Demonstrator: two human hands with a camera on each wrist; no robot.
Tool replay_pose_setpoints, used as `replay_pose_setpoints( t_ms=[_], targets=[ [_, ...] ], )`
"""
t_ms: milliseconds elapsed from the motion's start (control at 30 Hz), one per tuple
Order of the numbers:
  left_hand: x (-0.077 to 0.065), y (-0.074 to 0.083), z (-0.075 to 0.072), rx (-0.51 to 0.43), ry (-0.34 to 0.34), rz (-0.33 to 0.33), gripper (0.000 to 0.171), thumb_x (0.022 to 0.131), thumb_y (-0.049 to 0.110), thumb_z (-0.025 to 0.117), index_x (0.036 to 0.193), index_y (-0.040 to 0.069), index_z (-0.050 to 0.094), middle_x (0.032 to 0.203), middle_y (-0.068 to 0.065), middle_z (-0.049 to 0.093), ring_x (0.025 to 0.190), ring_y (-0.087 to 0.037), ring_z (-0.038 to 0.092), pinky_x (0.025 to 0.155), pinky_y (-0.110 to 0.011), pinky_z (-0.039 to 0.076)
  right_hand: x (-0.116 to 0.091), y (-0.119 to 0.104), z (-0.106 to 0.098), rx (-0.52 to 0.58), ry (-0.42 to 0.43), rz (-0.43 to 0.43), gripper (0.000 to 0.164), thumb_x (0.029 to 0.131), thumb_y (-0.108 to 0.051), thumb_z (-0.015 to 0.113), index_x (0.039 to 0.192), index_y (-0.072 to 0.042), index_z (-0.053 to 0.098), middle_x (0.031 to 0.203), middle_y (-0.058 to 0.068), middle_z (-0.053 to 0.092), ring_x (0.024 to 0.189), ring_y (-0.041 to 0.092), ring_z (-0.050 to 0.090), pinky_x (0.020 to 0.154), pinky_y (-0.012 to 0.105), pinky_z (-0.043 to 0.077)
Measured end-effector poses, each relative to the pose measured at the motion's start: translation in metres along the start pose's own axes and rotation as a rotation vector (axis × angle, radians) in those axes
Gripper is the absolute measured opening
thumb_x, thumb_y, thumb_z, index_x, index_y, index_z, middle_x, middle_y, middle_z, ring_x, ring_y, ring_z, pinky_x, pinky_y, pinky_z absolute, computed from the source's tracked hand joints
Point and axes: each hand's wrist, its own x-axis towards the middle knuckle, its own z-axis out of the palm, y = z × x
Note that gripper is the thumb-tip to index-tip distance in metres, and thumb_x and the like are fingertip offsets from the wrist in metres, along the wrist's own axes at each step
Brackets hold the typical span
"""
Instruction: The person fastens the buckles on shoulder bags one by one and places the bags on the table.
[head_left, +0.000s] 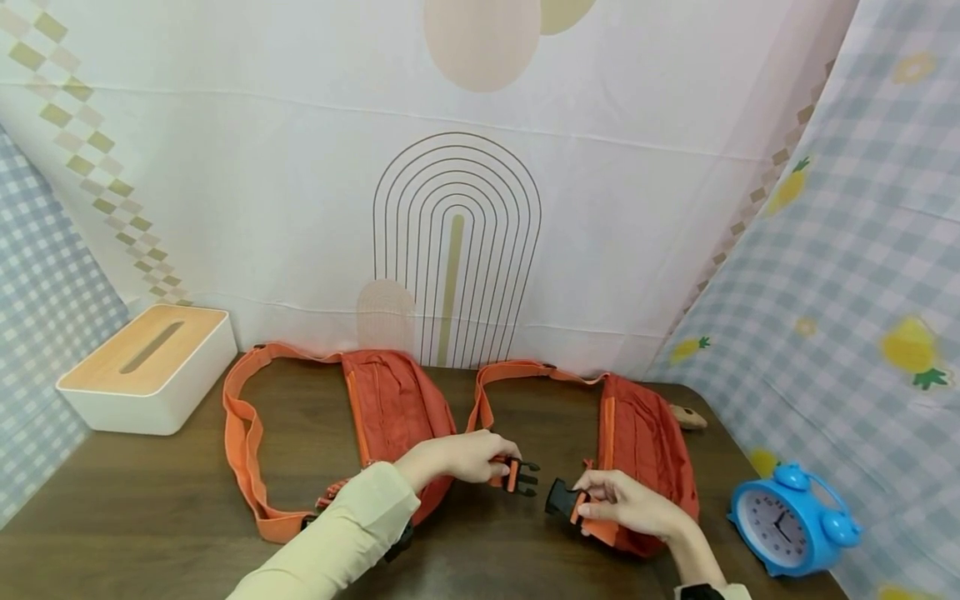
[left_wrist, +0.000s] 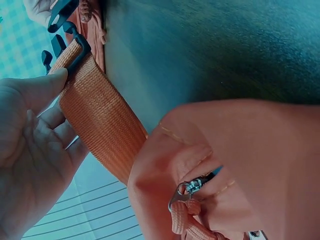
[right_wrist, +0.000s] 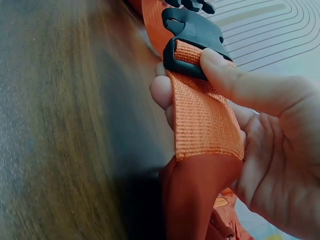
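Note:
Two red-orange waist bags lie on the table, one at left (head_left: 393, 392) and one at right (head_left: 652, 442). My left hand (head_left: 468, 457) pinches the black pronged buckle half (head_left: 522, 477) where the orange strap (left_wrist: 102, 112) threads through it. Between thumb and fingers, my right hand (head_left: 630, 500) holds the black socket half (right_wrist: 195, 30), attached by short webbing to the right bag. The two buckle halves face each other, apart by a small gap in the head view. My left forearm crosses in front of the left bag and hides part of it.
A white tissue box (head_left: 153, 367) with a wooden lid stands at the back left. At the right edge is a blue alarm clock (head_left: 783, 521). A small tan object (head_left: 688, 417) lies behind the right bag. Patterned cloths hang around the brown table (head_left: 150, 508).

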Motion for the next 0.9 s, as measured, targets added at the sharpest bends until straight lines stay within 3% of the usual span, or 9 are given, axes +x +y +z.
replay_pose_setpoints(
  t_ms=[200, 533, 767, 900],
  targets=[
    [0.001, 0.003, 0.003, 0.021, -0.01, -0.001, 0.025, 0.095, 0.01, 0.047, 0.118, 0.01, 0.057, 0.073, 0.005, 0.051, 0.052, -0.005, 0.04, 0.054, -0.017, 0.035, 0.001, 0.002, 0.003, -0.025, 0.037, 0.022, 0.023, 0.095, -0.007, 0.046, 0.11, 0.009, 0.046, 0.093, 0.003, 0.065, 0.084, 0.012, 0.065, 0.075, 0.029, 0.052],
    [0.001, 0.003, 0.006, 0.039, -0.013, -0.002, 0.023, 0.094, 0.009, 0.048, 0.115, 0.011, 0.058, 0.074, 0.004, 0.052, 0.053, -0.006, 0.041, 0.054, -0.017, 0.036, 0.009, 0.003, 0.006, -0.077, 0.052, 0.037, 0.025, 0.095, -0.011, 0.046, 0.108, 0.01, 0.047, 0.088, 0.006, 0.066, 0.073, 0.008, 0.064, 0.068, 0.023, 0.05],
    [0.005, 0.003, 0.006, 0.061, -0.012, 0.011, 0.025, 0.094, 0.009, 0.049, 0.117, 0.011, 0.058, 0.074, 0.005, 0.052, 0.052, -0.005, 0.041, 0.054, -0.017, 0.035, 0.011, 0.001, 0.006, -0.085, 0.057, 0.053, 0.025, 0.095, -0.012, 0.046, 0.108, 0.01, 0.047, 0.087, 0.025, 0.062, 0.072, 0.013, 0.065, 0.071, 0.028, 0.05],
    [0.007, 0.002, 0.005, 0.07, -0.015, 0.009, 0.026, 0.094, 0.008, 0.048, 0.118, 0.011, 0.057, 0.074, 0.005, 0.052, 0.052, -0.005, 0.041, 0.054, -0.017, 0.035, 0.013, 0.0, 0.006, -0.099, 0.064, 0.062, 0.026, 0.095, -0.013, 0.046, 0.108, 0.009, 0.048, 0.088, 0.025, 0.062, 0.072, 0.016, 0.065, 0.072, 0.029, 0.05]
  ],
)
